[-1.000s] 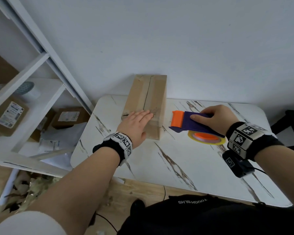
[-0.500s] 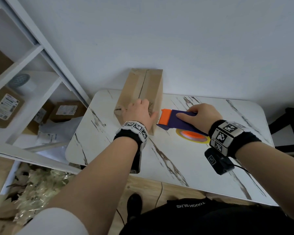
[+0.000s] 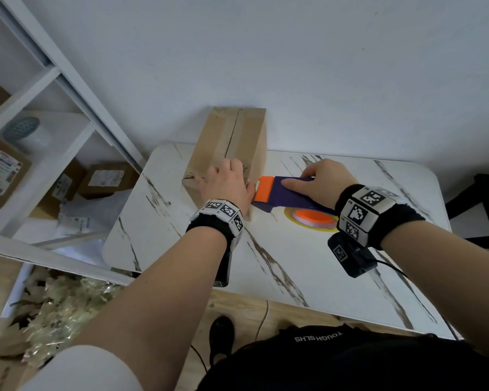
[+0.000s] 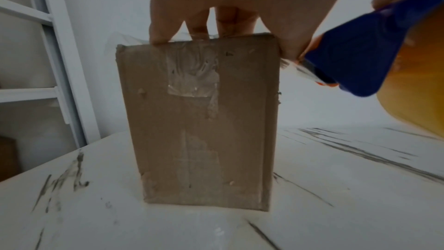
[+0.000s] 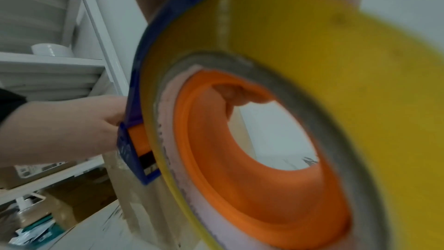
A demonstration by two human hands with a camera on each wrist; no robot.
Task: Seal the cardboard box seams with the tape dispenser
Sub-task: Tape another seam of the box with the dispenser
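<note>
A tall brown cardboard box (image 3: 237,136) stands at the back left of the white marble table (image 3: 308,277), its top seam running away from me. Old clear tape (image 4: 192,71) crosses its near face. My left hand (image 3: 227,182) holds the box's near top edge, fingers (image 4: 158,31) on top and thumb down the right side. The blue and orange tape dispenser (image 3: 283,193) with its yellow tape roll (image 5: 312,45) is gripped in my right hand (image 3: 319,179). Its orange front sits against the box's right side, by my left thumb.
White shelving (image 3: 68,88) at the left holds labelled parcels (image 3: 102,179) and a white tape roll (image 5: 50,48). The wall stands right behind the box. Crumpled packing filler (image 3: 60,300) lies on the floor at the left, and a dark chair (image 3: 486,198) stands at the right.
My left hand has gone from lying flat on the box top to curling over its near edge. The right hand has brought the dispenser leftward up against the box.
</note>
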